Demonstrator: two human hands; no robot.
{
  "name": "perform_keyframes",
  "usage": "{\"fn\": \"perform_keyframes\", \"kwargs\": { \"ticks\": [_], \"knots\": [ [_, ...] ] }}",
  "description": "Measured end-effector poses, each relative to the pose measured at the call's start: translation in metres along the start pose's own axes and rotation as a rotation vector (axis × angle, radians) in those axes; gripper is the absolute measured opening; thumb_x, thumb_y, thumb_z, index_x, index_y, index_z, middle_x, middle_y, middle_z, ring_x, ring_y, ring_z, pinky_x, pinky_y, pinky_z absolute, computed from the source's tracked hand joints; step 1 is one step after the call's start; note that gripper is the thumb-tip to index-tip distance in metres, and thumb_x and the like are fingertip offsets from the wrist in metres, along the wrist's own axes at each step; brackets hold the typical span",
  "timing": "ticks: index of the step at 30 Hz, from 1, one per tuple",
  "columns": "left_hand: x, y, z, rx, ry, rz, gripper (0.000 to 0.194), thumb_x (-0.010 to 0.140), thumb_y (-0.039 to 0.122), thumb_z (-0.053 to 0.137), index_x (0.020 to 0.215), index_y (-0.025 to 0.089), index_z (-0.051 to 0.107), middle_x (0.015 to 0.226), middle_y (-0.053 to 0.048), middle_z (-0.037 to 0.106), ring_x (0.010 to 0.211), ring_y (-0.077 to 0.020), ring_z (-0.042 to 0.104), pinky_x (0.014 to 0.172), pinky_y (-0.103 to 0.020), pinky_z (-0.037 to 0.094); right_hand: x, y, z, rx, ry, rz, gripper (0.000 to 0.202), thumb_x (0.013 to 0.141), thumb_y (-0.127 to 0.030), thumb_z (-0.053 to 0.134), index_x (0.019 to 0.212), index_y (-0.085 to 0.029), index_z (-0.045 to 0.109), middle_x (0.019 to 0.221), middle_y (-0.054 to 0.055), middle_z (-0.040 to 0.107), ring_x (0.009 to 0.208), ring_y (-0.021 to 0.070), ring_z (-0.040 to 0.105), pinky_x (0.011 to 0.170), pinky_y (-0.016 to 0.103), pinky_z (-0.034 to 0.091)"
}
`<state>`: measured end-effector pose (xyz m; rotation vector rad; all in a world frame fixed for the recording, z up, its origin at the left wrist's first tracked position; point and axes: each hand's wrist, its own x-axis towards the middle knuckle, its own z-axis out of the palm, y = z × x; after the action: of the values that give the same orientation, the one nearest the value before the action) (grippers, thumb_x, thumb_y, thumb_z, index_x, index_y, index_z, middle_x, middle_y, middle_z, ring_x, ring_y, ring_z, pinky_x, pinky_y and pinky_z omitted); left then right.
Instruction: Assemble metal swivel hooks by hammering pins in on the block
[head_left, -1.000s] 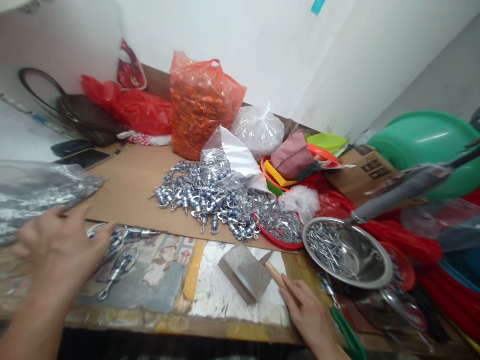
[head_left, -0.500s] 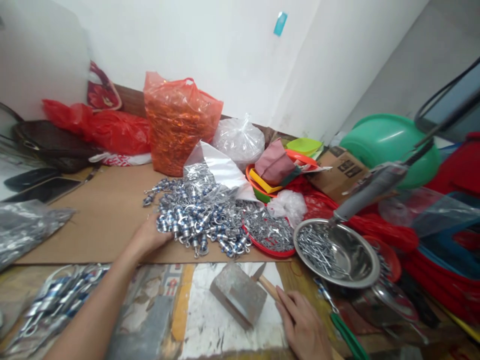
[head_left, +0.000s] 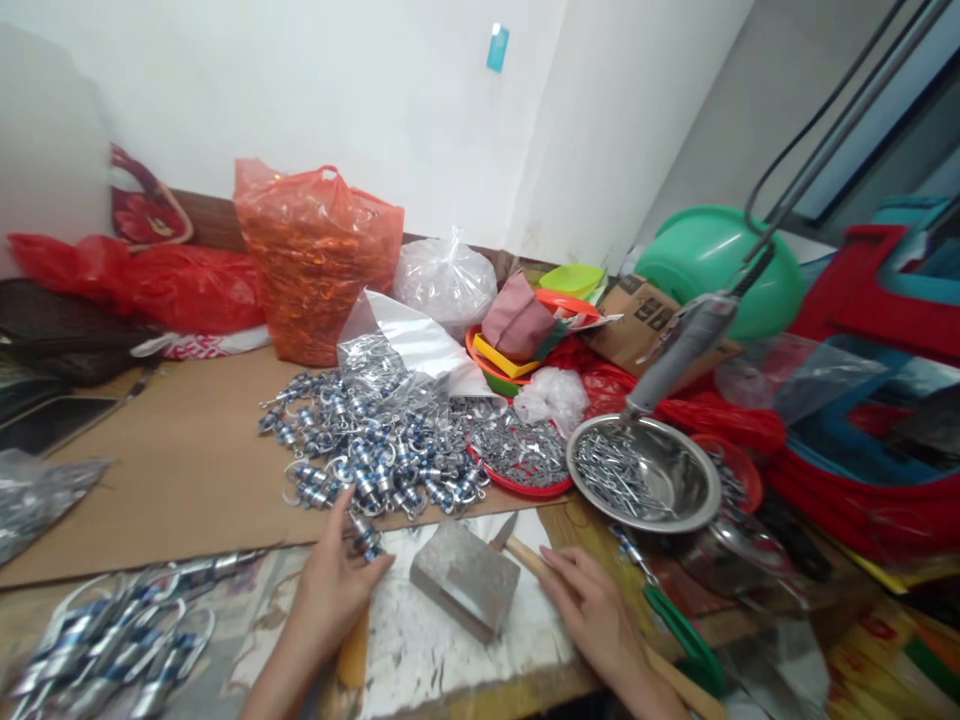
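Between the thumb and fingers of my left hand (head_left: 337, 580) is a small silver-and-blue metal fitting (head_left: 366, 538), held at the near edge of a large pile of similar fittings (head_left: 390, 450). My right hand (head_left: 592, 610) wraps round the wooden handle of a hammer (head_left: 529, 558). The hammer's pointed metal head rests by the far right corner of a grey metal block (head_left: 465, 580). That block lies on a white, stained sheet (head_left: 405, 660) between my hands.
Right of the pile are a red dish (head_left: 517, 455) of small metal parts and a steel bowl (head_left: 686, 480) of pins. A grey tool (head_left: 686, 350) hangs over the bowl. More fittings (head_left: 112, 640) lie at the near left. An orange bag (head_left: 319, 270) stands behind.
My left hand has come back from the pile toward the metal block, with a fitting in its fingers. My right hand stays on the hammer. The view has shifted to the right.
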<state>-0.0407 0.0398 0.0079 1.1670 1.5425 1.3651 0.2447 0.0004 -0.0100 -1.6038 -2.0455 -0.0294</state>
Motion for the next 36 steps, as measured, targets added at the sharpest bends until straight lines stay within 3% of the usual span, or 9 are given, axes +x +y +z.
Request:
{"fn": "perform_keyframes", "kwargs": {
  "ticks": [7, 10, 14, 16, 18, 23, 29, 32, 36],
  "knots": [
    [-0.020, 0.026, 0.003, -0.108, -0.051, -0.148, 0.051, 0.048, 0.030, 0.075, 0.093, 0.017, 0.054, 0.064, 0.001, 0.064, 0.063, -0.0165, 0.062, 0.062, -0.025, 0.050, 0.099, 0.009, 0.003, -0.007, -0.103, 0.121, 0.030, 0.085, -0.015, 0.039, 0.109, -0.017, 0.056, 0.107, 0.007, 0.056, 0.100, 0.0153, 0.052, 0.088, 0.026, 0.039],
    [-0.027, 0.031, 0.007, -0.240, -0.156, -0.049, 0.063, 0.053, 0.027, 0.073, 0.110, 0.019, 0.046, 0.093, -0.005, 0.065, 0.082, -0.0194, 0.063, 0.075, -0.030, 0.050, 0.136, 0.020, 0.022, -0.039, -0.160, 0.176, 0.023, 0.076, -0.017, 0.056, 0.098, -0.015, 0.062, 0.100, 0.011, 0.058, 0.099, 0.0217, 0.052, 0.087, 0.032, 0.039],
    [-0.034, 0.028, 0.010, -0.111, -0.323, 0.118, 0.074, 0.072, 0.025, 0.056, 0.133, 0.030, 0.014, 0.135, -0.011, 0.038, 0.099, -0.0213, 0.058, 0.086, -0.037, 0.045, 0.153, 0.027, 0.039, 0.004, -0.218, 0.222, 0.013, 0.080, -0.024, 0.055, 0.085, -0.014, 0.061, 0.093, 0.007, 0.060, 0.088, 0.0177, 0.056, 0.079, 0.034, 0.043],
    [-0.035, 0.025, 0.011, 0.036, -0.344, 0.220, 0.068, 0.076, 0.024, 0.050, 0.134, 0.029, 0.014, 0.137, -0.011, 0.035, 0.109, -0.0225, 0.052, 0.091, -0.039, 0.041, 0.152, 0.029, 0.041, 0.059, -0.203, 0.232, 0.015, 0.082, -0.026, 0.052, 0.088, -0.014, 0.059, 0.094, 0.005, 0.060, 0.087, 0.0161, 0.056, 0.079, 0.036, 0.044],
    [-0.033, 0.024, 0.013, 0.183, -0.374, 0.346, 0.056, 0.077, 0.022, 0.047, 0.130, 0.024, 0.030, 0.131, -0.010, 0.045, 0.114, -0.0222, 0.047, 0.094, -0.038, 0.038, 0.150, 0.030, 0.039, 0.133, -0.151, 0.240, 0.009, 0.078, -0.021, 0.057, 0.084, -0.016, 0.061, 0.091, 0.004, 0.062, 0.091, 0.0176, 0.056, 0.083, 0.036, 0.042],
    [-0.030, 0.024, 0.022, 0.372, -0.489, 0.555, 0.024, 0.077, 0.021, 0.047, 0.091, 0.021, 0.065, 0.105, -0.009, 0.066, 0.098, -0.0215, 0.060, 0.086, -0.036, 0.046, 0.142, 0.022, 0.026, 0.399, 0.040, 0.279, 0.014, 0.073, -0.019, 0.058, 0.086, -0.020, 0.064, 0.089, 0.004, 0.066, 0.090, 0.0199, 0.058, 0.084, 0.035, 0.043],
    [-0.038, 0.021, 0.028, 0.312, -0.415, 0.354, 0.032, 0.074, 0.023, 0.053, 0.106, 0.021, 0.050, 0.098, -0.006, 0.068, 0.093, -0.0200, 0.062, 0.085, -0.037, 0.046, 0.087, -0.049, 0.009, 0.756, 0.039, 0.280, 0.024, 0.073, -0.022, 0.055, 0.095, -0.014, 0.057, 0.078, 0.003, 0.067, 0.064, 0.0144, 0.064, 0.058, 0.025, 0.053],
    [-0.042, 0.022, 0.029, 0.252, -0.427, 0.270, 0.045, 0.075, 0.021, 0.052, 0.117, 0.022, 0.037, 0.098, -0.006, 0.069, 0.097, -0.0188, 0.060, 0.088, -0.036, 0.043, 0.054, -0.081, 0.001, 0.872, 0.026, 0.191, 0.020, 0.071, -0.014, 0.057, 0.090, -0.017, 0.058, 0.074, 0.001, 0.066, 0.067, 0.0131, 0.064, 0.063, 0.023, 0.052],
    [-0.045, 0.025, 0.031, 0.233, -0.444, 0.273, 0.055, 0.077, 0.022, 0.049, 0.128, 0.019, 0.028, 0.106, -0.008, 0.065, 0.105, -0.0188, 0.055, 0.093, -0.037, 0.039, 0.039, -0.096, -0.002, 0.705, 0.054, -0.073, 0.023, 0.074, -0.008, 0.052, 0.093, -0.020, 0.056, 0.077, 0.000, 0.066, 0.072, 0.0125, 0.062, 0.070, 0.023, 0.048]
  ]
}}
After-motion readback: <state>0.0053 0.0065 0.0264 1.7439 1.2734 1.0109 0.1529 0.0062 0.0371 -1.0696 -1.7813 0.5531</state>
